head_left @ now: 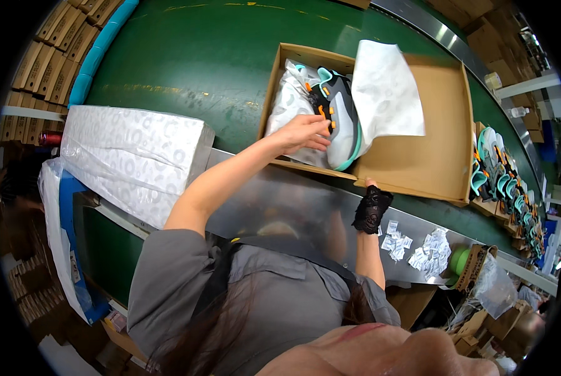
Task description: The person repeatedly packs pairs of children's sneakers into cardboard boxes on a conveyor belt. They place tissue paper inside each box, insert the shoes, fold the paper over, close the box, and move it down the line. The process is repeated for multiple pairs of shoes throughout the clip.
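An opened cardboard shoe box [412, 169] lies across the green belt, its lid folded out to the right. Inside its left half sits a grey sneaker [340, 128] with teal edging and orange lace loops, next to patterned wrapping paper [286, 103]. A white sheet of that paper [387, 91] stands up over the sneaker's right side and the lid. My left hand [304, 134] is over the sneaker, open, fingers apart near its laces. My right hand [369, 183], below a black lace cuff, grips the near edge of the box where lid and base meet; most of its fingers are hidden.
A stack of patterned paper [136, 147] in clear plastic sits at the left. Small white packets [432, 252] lie in heaps on the metal ledge [280, 210]. More sneakers [506, 182] are lined up at the right. Stacked boxes [58, 56] stand beyond the belt's blue edge.
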### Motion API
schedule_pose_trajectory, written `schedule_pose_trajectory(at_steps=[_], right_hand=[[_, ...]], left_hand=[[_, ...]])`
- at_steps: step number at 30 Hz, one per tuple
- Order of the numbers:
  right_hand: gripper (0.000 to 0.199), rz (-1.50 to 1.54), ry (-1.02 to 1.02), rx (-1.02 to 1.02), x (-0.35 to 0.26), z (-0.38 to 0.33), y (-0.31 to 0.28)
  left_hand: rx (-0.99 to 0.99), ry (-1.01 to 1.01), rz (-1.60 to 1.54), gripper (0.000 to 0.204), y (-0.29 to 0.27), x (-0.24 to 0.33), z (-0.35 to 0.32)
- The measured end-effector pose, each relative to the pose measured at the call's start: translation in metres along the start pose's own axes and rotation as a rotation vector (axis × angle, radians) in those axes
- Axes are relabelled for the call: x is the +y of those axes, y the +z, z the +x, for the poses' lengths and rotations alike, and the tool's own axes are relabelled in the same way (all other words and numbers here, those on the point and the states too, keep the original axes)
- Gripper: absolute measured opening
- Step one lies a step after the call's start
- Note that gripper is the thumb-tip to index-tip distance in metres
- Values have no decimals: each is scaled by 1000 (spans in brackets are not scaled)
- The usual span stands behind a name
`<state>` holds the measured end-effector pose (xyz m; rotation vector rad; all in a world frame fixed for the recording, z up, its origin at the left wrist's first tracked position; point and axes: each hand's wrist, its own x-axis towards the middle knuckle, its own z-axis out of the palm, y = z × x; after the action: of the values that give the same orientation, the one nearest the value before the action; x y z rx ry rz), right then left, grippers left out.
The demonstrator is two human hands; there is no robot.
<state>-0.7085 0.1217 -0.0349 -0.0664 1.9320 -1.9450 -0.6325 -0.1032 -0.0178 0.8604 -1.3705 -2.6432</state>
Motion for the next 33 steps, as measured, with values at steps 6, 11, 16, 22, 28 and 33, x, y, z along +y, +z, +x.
schedule_pose_trajectory(at_steps=[6, 11, 16, 22, 28, 33], right_hand=[[58, -1227, -885, -192, 9, 20, 33], [63, -1463, -1022, -235, 27, 20, 31], [75, -1163, -860, -294, 15, 13, 31], [23, -504, -207, -165, 31, 10, -4], [18, -901, -677, -84, 38, -28, 0], [16, -568, -465, -93, 24, -37, 0]], left_hand=[[647, 461, 84, 47, -79, 18, -41], [527, 481, 644, 69, -90, -25, -16], [398, 194, 47, 59, -107, 8, -28], [344, 693, 756, 72, -9, 25, -41], [528, 877, 1685, 81, 51, -13, 1], [7, 374, 1560, 77, 11, -21, 0]])
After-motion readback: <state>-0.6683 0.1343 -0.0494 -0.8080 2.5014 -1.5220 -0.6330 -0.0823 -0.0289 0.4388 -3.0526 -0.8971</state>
